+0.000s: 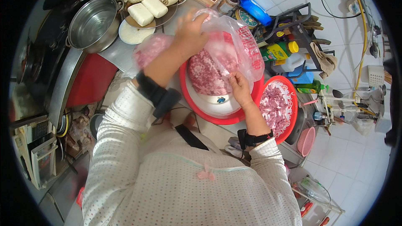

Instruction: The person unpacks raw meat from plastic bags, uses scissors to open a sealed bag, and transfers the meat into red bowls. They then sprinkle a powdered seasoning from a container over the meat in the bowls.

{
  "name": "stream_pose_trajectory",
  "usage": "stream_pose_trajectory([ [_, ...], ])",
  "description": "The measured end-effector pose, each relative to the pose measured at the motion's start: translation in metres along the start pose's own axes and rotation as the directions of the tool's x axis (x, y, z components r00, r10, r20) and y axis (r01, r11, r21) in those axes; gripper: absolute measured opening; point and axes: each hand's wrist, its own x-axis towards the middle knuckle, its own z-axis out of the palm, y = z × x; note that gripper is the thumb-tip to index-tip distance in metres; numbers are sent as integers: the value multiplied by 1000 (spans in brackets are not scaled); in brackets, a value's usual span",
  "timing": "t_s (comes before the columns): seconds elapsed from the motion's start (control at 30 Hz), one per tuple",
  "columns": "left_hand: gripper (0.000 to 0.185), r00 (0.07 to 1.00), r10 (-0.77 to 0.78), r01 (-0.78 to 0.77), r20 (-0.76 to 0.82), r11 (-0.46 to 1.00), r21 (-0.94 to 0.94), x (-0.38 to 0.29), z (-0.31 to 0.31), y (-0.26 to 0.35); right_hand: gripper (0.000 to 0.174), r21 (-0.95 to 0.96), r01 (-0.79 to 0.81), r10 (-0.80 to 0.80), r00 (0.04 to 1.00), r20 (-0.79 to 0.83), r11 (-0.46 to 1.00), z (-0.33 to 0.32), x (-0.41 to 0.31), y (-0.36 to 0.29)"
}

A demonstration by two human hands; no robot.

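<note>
Ground meat (207, 75) lies in a white bowl (216, 99) with a blue motif, which stands in a larger red-rimmed basin (216, 120). A clear plastic bag (248, 47) with red print partly covers the meat. My right hand (240, 88) pinches the bag's edge between thumb and fingers at the basin's right side. My left hand (191, 29), blurred, is over the upper left of the bag; whether it grips the plastic is unclear. Beside my left forearm lies another clear bag of pinkish meat (152, 48), partly hidden by the arm.
A steel pot (93, 25) of water stands at left, near a plate of steamed buns (145, 11) and a white plate (135, 33). At right, a red basket (293, 100) holds cut meat, near a sink (296, 125). Bottles (278, 51) and a knife rack (293, 22) stand behind it.
</note>
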Motion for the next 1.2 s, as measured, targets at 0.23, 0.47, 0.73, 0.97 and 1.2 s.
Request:
stream_pose_trajectory([
  [0.23, 45, 819, 515, -504, 253, 856, -111, -35, 33, 16, 15, 27, -8, 7, 1000, 22, 1000, -25, 19, -6],
  [0.47, 22, 742, 473, -399, 476, 881, -252, -33, 78, -2, 10, 83, 0, 1, 1000, -9, 997, -35, 23, -7],
  [0.73, 8, 861, 241, 14, 449, 870, -493, -36, 90, -4, 28, -229, 168, -196, 975, -108, 959, -31, 15, -10],
  [0.97, 11, 723, 121, 405, 680, 724, -559, -38, 95, -9, 26, -395, 148, -183, 982, -52, 907, -35, 12, -9],
  [1.2, 13, 747, 58, 340, 663, 823, -455, -45, 96, -13, 20, -569, 138, -249, 961, -122, 810, -30, 17, -19],
])
